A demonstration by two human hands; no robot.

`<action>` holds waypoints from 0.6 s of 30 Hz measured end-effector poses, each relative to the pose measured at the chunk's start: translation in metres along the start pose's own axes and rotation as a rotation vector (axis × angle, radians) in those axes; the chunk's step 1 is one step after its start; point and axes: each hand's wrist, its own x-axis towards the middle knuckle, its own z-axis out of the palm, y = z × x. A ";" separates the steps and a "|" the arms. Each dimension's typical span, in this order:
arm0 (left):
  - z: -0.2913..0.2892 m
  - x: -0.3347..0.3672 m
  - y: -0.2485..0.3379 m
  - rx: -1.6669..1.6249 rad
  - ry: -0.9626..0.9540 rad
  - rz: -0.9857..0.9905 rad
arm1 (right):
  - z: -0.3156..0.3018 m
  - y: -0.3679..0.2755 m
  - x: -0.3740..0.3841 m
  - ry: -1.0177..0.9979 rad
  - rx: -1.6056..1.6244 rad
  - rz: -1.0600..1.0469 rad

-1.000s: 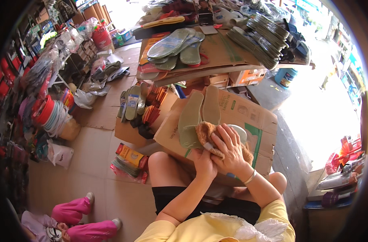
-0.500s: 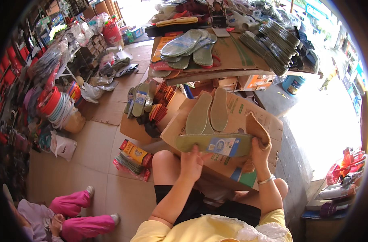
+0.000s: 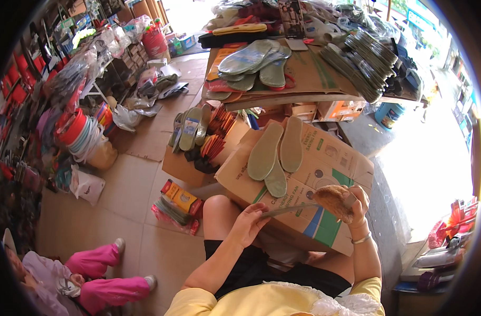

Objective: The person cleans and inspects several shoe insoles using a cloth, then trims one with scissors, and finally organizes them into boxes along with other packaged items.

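Note:
My left hand point(image 3: 248, 224) pinches one end of a green insole point(image 3: 289, 209), which is turned nearly edge-on above a cardboard box. My right hand point(image 3: 359, 206) is closed around a curled brown fleecy insole point(image 3: 332, 202); the green insole's other end runs up to it. Whether the two touch inside that hand is hidden. On the box point(image 3: 351, 167) lie three flat green insoles: one at left point(image 3: 265, 152), one at right point(image 3: 291, 145) and a partly covered one point(image 3: 276, 180) below them.
Beyond stands a table point(image 3: 314, 79) with wrapped insoles point(image 3: 245, 57) and bundled insoles point(image 3: 364, 63). A carton of packs point(image 3: 193, 158) sits left of the box. Packs point(image 3: 178, 205) lie on the floor by my knee. A person in pink trousers point(image 3: 108, 287) sits at lower left.
The green insole has turned from showing its labelled face to nearly edge-on. The brown fleecy insole has come lower and curled in my right hand. The insoles on the box show more fully.

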 end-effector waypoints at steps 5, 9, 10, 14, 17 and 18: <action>-0.009 -0.006 -0.002 -0.076 0.145 0.023 | 0.008 0.000 -0.003 0.046 0.080 -0.054; -0.003 -0.013 0.005 -0.052 0.140 0.045 | -0.006 0.000 0.009 -0.106 0.118 -0.027; 0.000 -0.016 0.008 -0.031 0.145 0.073 | -0.013 0.008 0.009 -0.230 0.091 -0.029; 0.012 -0.019 0.008 0.134 0.102 0.115 | -0.040 0.039 0.005 -0.391 0.055 0.173; 0.021 -0.013 -0.011 0.353 0.094 0.112 | -0.037 0.030 0.008 -0.234 0.095 0.600; 0.025 -0.010 -0.019 0.352 0.099 0.112 | -0.032 0.022 0.016 -0.237 0.099 0.601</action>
